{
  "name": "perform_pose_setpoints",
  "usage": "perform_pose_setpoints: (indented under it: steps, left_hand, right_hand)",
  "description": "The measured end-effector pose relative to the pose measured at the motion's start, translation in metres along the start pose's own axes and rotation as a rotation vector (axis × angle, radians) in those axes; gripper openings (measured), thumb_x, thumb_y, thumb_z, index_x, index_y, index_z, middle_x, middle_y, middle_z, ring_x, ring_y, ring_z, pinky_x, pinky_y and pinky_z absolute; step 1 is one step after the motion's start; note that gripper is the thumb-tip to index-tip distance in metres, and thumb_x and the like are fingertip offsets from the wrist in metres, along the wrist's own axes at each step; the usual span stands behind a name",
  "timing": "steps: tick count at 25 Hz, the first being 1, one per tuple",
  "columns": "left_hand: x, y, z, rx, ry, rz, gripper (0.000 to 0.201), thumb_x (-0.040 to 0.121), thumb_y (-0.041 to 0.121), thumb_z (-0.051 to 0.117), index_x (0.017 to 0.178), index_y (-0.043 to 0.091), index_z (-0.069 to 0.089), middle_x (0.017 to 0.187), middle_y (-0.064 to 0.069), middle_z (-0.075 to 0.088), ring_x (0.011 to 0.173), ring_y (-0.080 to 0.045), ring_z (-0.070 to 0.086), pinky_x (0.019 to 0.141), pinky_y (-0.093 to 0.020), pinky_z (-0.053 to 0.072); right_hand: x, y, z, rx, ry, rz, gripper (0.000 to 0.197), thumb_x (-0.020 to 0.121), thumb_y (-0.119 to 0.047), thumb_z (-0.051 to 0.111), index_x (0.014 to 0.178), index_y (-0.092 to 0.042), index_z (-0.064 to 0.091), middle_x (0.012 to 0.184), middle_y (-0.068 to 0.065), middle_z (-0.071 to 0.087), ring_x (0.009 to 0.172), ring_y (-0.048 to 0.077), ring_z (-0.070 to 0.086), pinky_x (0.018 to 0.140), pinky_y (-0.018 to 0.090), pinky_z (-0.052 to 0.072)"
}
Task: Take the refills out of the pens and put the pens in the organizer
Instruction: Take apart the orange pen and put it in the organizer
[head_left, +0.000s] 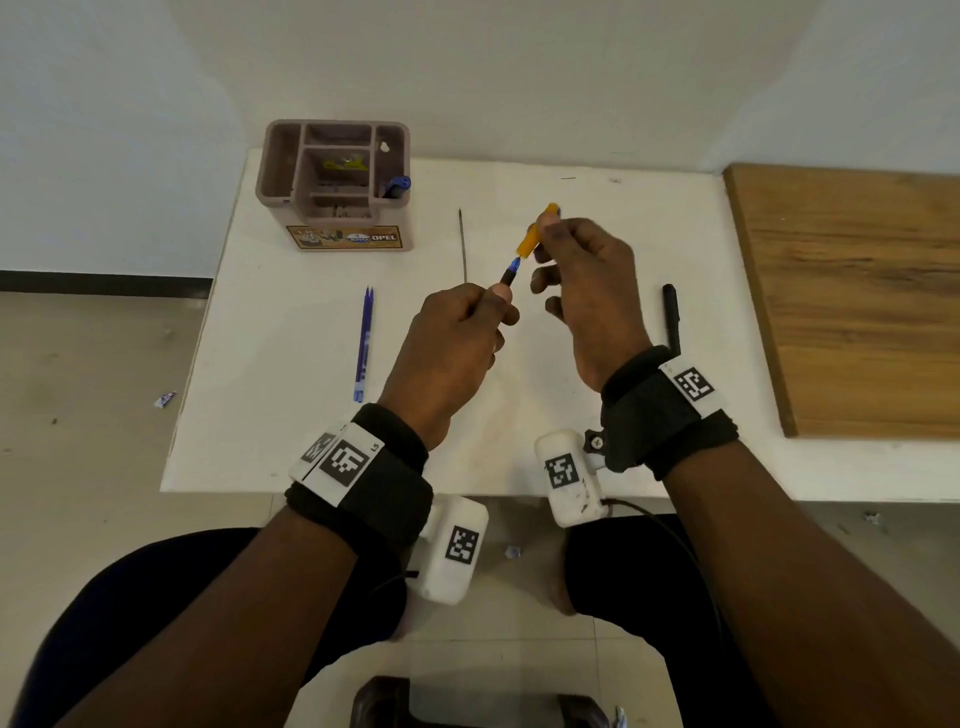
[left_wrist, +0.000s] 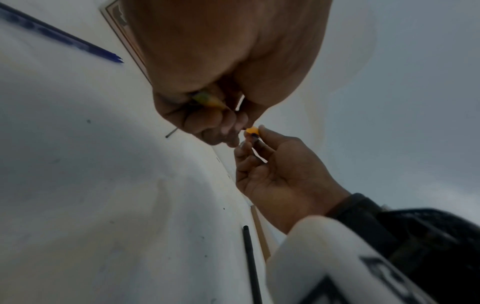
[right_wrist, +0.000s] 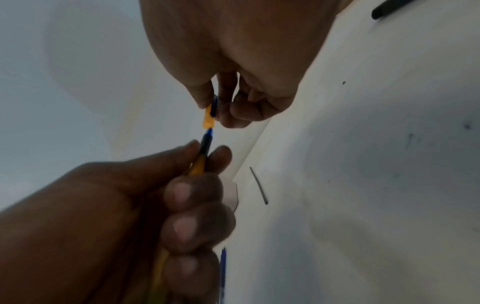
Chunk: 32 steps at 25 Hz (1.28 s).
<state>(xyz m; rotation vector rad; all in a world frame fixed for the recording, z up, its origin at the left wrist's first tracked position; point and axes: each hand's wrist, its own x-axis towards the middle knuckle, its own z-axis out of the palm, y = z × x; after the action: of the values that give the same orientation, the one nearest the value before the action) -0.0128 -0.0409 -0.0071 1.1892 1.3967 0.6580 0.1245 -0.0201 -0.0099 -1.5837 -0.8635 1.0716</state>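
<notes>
Organizer (head_left: 335, 187) at tabletop (head_left: 291, 426) back-left w/ blue pen (head_left: 397, 186) in its right slot. Blue pen pair (head_left: 364, 343) lies flat. L hand (head_left: 457, 338) grip curled round yellow pen (right_wrist: 198, 164), tip up. R hand (head_left: 587, 291) grip pinching yellow cap (head_left: 537, 234), just off tip.

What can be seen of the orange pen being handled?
The orange pen is held above the white table, apart in two pieces. The left hand grips its yellow-orange barrel, from which a dark section with a blue tip sticks out. The right hand pinches the separate orange plastic piece, just beyond that tip.
</notes>
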Motion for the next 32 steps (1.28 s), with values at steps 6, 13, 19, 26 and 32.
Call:
perform_pose_setpoints:
  steps: [6, 13, 19, 26, 32]
  left_hand:
    - [0.009, -0.004, -0.019, -0.119, 0.142, -0.118, 0.022, 0.097, 0.016, 0.053, 0.101, 0.005, 0.072, 0.067, 0.000, 0.057, 0.064, -0.014, 0.052, 0.058, -0.025, 0.044]
    - [0.011, -0.008, -0.021, -0.006, 0.132, -0.037, 0.020, 0.096, 0.022, 0.065, 0.110, 0.012, 0.077, 0.085, 0.004, 0.071, 0.081, -0.015, 0.064, 0.061, -0.022, 0.049]
    - [0.008, -0.011, -0.023, 0.127, 0.102, 0.038, 0.022, 0.089, 0.026, 0.075, 0.108, 0.015, 0.078, 0.095, -0.001, 0.077, 0.090, -0.020, 0.073, 0.074, -0.030, 0.060]
    - [0.005, -0.007, -0.021, 0.426, 0.161, 0.209, 0.028, 0.094, 0.038, 0.069, 0.105, 0.015, 0.081, 0.092, -0.003, 0.079, 0.081, -0.018, 0.072, 0.086, -0.031, 0.055]
    - [0.003, -0.002, -0.021, 0.342, 0.072, 0.201, 0.029, 0.100, 0.033, 0.061, 0.107, 0.011, 0.080, 0.088, -0.005, 0.079, 0.082, -0.017, 0.075, 0.090, -0.036, 0.058]
  right_hand:
    - [0.025, 0.014, -0.008, -0.405, -0.030, -0.019, 0.035, 0.100, -0.036, 0.063, 0.085, -0.007, 0.076, 0.081, 0.008, 0.076, 0.070, 0.018, 0.072, 0.068, 0.034, 0.057]
    - [0.019, 0.035, 0.014, -0.993, -0.108, -0.079, 0.033, 0.097, -0.040, 0.063, 0.099, -0.008, 0.071, 0.103, 0.013, 0.069, 0.101, 0.029, 0.061, 0.078, 0.037, 0.048]
    - [0.002, 0.010, 0.008, -0.332, -0.125, -0.032, 0.041, 0.098, -0.048, 0.065, 0.088, -0.010, 0.075, 0.077, 0.004, 0.075, 0.066, 0.015, 0.068, 0.073, 0.033, 0.060]
    - [0.001, 0.017, 0.013, -0.383, -0.201, -0.172, 0.031, 0.098, -0.034, 0.070, 0.081, -0.008, 0.074, 0.070, 0.005, 0.074, 0.061, 0.014, 0.067, 0.070, 0.032, 0.059]
    - [0.002, 0.010, 0.003, -0.391, -0.301, -0.212, 0.032, 0.107, -0.026, 0.055, 0.096, -0.003, 0.075, 0.073, -0.001, 0.069, 0.062, 0.009, 0.062, 0.064, 0.022, 0.053]
